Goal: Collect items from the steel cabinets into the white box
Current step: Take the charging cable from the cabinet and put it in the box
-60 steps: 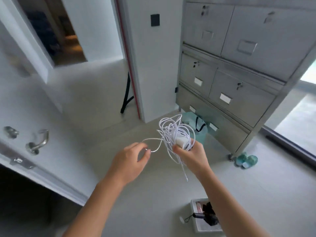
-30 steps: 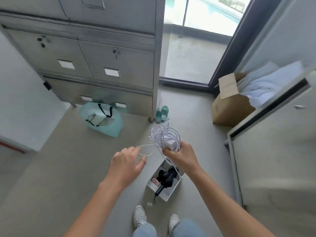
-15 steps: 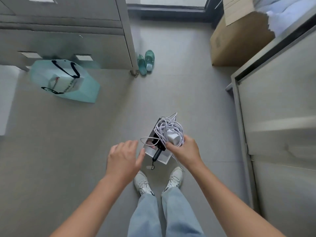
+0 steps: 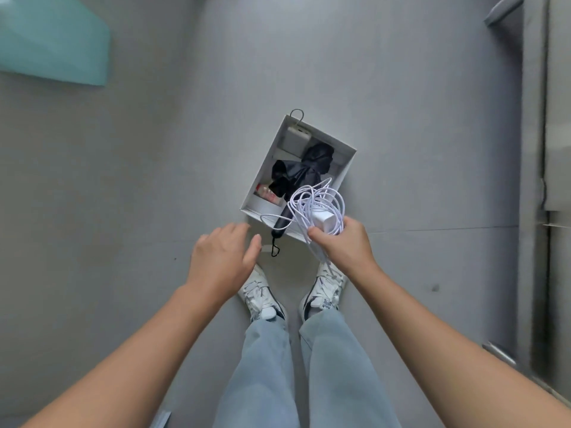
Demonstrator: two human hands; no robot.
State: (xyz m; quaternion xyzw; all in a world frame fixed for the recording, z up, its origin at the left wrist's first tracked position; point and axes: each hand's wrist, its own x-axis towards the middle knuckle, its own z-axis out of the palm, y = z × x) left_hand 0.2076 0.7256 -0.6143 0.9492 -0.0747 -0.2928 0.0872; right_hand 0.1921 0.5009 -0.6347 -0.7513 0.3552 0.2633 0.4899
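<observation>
Right now the person stands over the white box [image 4: 268, 156], which sits on the floor just ahead of their shoes [image 4: 262, 298]. The right hand [image 4: 346, 245] hangs above the box's near corner, fingers and thumb clamped round a white charger plug [image 4: 321, 218] and its loosely coiled cable [image 4: 312, 199]. The left hand [image 4: 222, 264] hovers just beside the box's near edge, fingers relaxed and apart, holding nothing.

Inside the box already lie a black folded umbrella [image 4: 309, 165], a white adapter [image 4: 296, 137] in the far corner and a small pinkish tube [image 4: 267, 193] by the left wall.

To my eye, the job now is getting the tangle down cleanly. One loose loop [image 4: 268, 216] trails out towards the box's near-left rim, so I'd have the free hand tuck it in first. Then lower the bundle well below the rim, over the umbrella, before letting go; dropped from height, springy coils like these would likely flop over the edge. The umbrella's handle already pokes past the near rim, so there's little room there.
</observation>
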